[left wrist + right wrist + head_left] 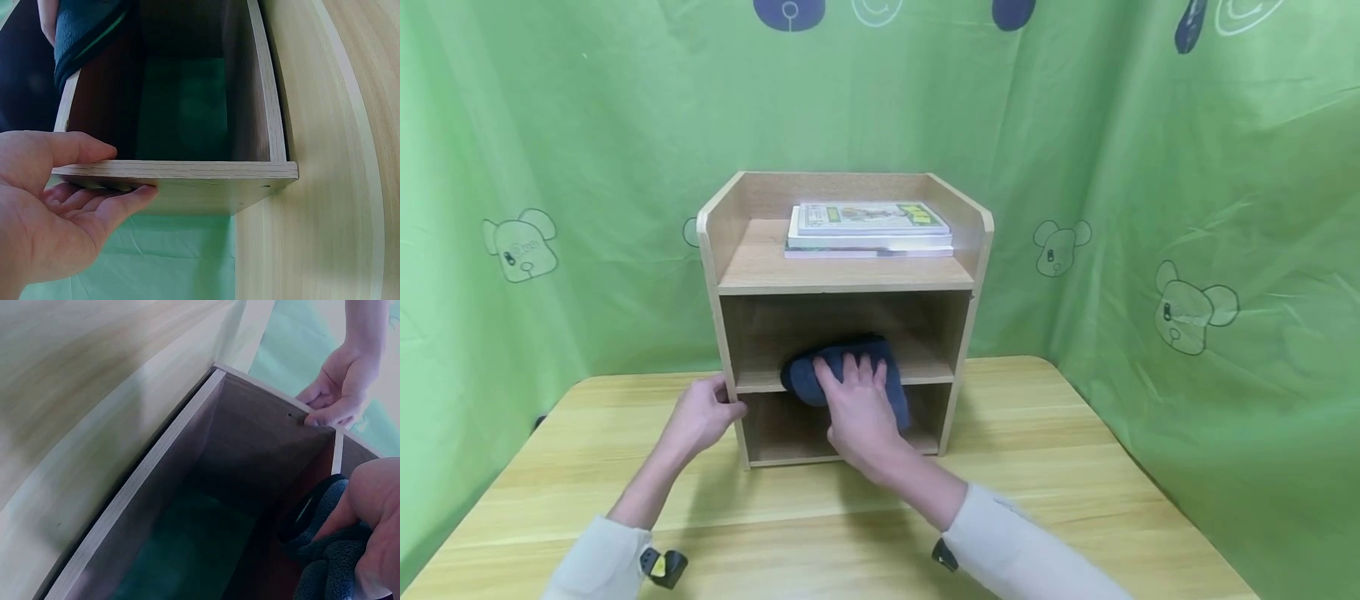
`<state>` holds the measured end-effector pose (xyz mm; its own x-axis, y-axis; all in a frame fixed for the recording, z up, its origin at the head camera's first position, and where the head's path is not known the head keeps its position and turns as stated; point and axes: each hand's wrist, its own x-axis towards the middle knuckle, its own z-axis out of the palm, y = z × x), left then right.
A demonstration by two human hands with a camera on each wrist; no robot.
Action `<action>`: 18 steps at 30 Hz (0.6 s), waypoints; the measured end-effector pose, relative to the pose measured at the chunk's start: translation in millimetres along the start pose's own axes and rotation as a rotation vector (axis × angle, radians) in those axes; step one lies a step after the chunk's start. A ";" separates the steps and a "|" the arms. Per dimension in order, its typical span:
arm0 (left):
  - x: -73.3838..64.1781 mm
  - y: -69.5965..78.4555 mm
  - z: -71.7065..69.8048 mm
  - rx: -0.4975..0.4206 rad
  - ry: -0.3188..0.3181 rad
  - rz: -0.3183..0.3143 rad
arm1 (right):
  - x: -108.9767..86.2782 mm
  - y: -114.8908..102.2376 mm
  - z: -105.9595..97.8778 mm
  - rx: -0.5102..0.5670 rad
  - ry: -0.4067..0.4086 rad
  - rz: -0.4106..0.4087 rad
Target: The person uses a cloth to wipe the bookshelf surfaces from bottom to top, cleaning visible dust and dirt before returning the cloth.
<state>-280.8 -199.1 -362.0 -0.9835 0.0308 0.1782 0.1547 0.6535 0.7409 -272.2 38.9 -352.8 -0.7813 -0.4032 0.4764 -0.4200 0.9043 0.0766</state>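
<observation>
A small wooden shelf unit (pixel 846 287) stands on the table. My left hand (pixel 702 418) grips the front edge of its left side panel, thumb inside and fingers outside, as the left wrist view shows. With my right hand (pixel 865 417) I hold a dark blue fuzzy cloth (pixel 806 383) with dark edging against the front of the middle shelf board (pixel 928 372). The cloth is bunched under my fingers in the right wrist view and hangs partly over the lower compartment (pixel 187 537). Part of the cloth is hidden by my right hand.
A short stack of books or booklets (pixel 868 229) lies on the shelf unit's top. Wood-grain tabletop (pixel 1037 467) extends around the unit. Green printed curtains (pixel 880 100) hang behind and at both sides.
</observation>
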 end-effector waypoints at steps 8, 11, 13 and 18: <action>0.4 -0.4 -0.4 0.019 0.013 0.007 | 18.0 -39.6 -0.5 -0.092 -0.026 -0.009; 1.0 -1.2 0.0 0.014 0.023 0.022 | 24.1 -55.1 0.7 -0.138 -0.015 -0.009; 1.3 -1.9 0.4 0.011 0.030 0.031 | 26.8 -62.8 1.8 -0.156 -0.001 -0.003; 0.8 -3.6 0.4 0.004 0.032 0.034 | 28.6 -70.8 1.7 -0.189 -0.063 0.003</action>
<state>-282.1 -201.1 -364.8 -0.9741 0.0288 0.2241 0.1876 0.6558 0.7312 -265.6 -36.9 -346.0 -0.8123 -0.4028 0.4219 -0.3279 0.9135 0.2408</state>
